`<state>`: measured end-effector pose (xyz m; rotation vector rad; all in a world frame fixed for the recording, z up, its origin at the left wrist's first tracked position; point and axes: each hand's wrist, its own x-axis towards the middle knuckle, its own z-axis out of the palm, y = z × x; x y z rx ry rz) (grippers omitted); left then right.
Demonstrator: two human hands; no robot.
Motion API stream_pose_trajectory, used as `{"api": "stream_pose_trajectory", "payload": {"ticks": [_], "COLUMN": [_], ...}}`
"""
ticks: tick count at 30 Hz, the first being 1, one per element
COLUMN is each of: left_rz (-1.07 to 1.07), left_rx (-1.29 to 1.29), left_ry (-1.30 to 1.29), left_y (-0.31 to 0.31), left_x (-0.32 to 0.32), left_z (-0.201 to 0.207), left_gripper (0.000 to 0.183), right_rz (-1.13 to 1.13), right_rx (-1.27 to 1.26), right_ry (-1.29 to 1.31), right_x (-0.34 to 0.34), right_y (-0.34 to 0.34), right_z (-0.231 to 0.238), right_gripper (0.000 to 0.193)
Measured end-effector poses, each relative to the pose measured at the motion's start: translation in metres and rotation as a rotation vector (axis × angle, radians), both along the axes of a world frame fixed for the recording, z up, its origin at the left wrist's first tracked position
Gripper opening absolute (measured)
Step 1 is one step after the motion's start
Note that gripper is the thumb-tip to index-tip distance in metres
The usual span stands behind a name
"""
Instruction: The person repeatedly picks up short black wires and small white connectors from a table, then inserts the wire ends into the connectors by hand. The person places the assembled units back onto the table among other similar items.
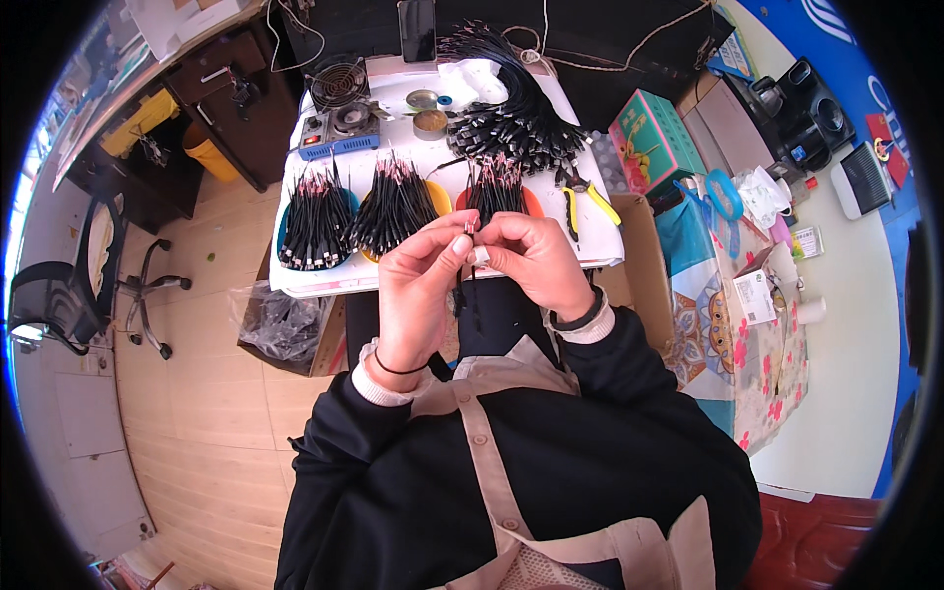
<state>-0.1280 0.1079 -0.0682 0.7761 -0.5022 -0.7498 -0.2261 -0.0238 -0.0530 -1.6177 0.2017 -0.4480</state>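
Observation:
My left hand (425, 277) and my right hand (531, 254) meet at the near edge of the white table (580, 234). Their fingertips pinch a short black cable (476, 293) by its stripped wire end, and its lower part hangs down between them. Just beyond my hands, three bundles of similar cables stand in shallow trays: a left bundle (317, 221), a middle bundle (391, 208) and a right bundle (498, 187) partly hidden by my fingers. Yellow-and-black pliers (588, 204) lie to the right of the right bundle.
A large pile of black cables (516, 128) fills the table's far right. At the far left are a blue soldering station (339, 133), a small fan (338, 85) and round tins (430, 124). Cardboard boxes (634, 270) flank the table. An office chair (74, 285) stands left.

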Motion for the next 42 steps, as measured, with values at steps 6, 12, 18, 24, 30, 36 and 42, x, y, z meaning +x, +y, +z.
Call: {"api": "stream_pose_trajectory", "payload": {"ticks": [6, 12, 18, 24, 30, 36, 42], "left_rz": [0.096, 0.077, -0.059, -0.266, -0.302, -0.245, -0.16], "left_rx": [0.11, 0.164, 0.03, 0.059, 0.21, 0.313, 0.255], "left_ry": [-0.187, -0.226, 0.004, 0.064, -0.177, -0.229, -0.124], "left_y": [-0.001, -0.001, 0.0, 0.004, -0.003, -0.008, -0.017], "left_x": [-0.013, -0.017, -0.016, -0.009, 0.001, 0.012, 0.025], "left_z": [0.001, 0.002, 0.003, 0.001, -0.009, -0.021, -0.03], "left_gripper": [0.015, 0.014, 0.016, 0.017, 0.021, 0.013, 0.013], "right_rz": [-0.107, -0.072, 0.07, 0.221, 0.304, 0.336, -0.418], "right_rx": [-0.039, 0.007, 0.391, 0.649, 0.723, 0.372, -0.367], "right_ry": [-0.148, -0.205, -0.271, -0.016, 0.063, 0.225, 0.386], "right_x": [-0.007, -0.008, -0.003, -0.011, -0.009, 0.002, 0.104], "right_y": [0.0, 0.003, 0.003, -0.008, -0.029, -0.081, -0.31], "right_z": [0.012, 0.009, -0.006, -0.005, -0.009, -0.023, -0.062], "right_gripper": [0.013, 0.011, 0.009, 0.013, 0.013, 0.02, 0.027]}}
